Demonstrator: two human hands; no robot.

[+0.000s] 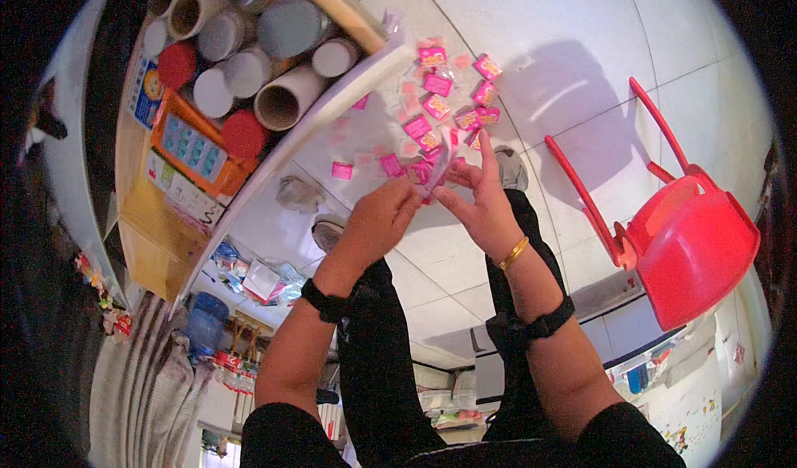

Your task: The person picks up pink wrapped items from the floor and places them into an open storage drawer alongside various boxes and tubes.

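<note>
In the head view, both forearms come up from the lower edge and the hands meet near the middle, over the pale tiled floor [440, 277]. The left hand [384, 221] is turned with its back upward, its fingers curled close together and pointing toward the right hand [481, 206]; their tips are partly hidden, so I cannot tell what they pinch. The right hand has its index finger stretched upward, away from its thumb, while the other fingers bend inward; whether these pinch anything is unclear. A gold bracelet [515, 253] circles its wrist.

Between the hands stands a thin, translucent, pinkish plastic bag [442, 162], narrow and creased, tilted with its upper end to the right. The right thumb reaches its lower part. Around and beyond it, small bright-pink rectangular packets [436, 106] with pale printing lie scattered on the floor, some overlapping, one [342, 170] apart toward the left.
</note>
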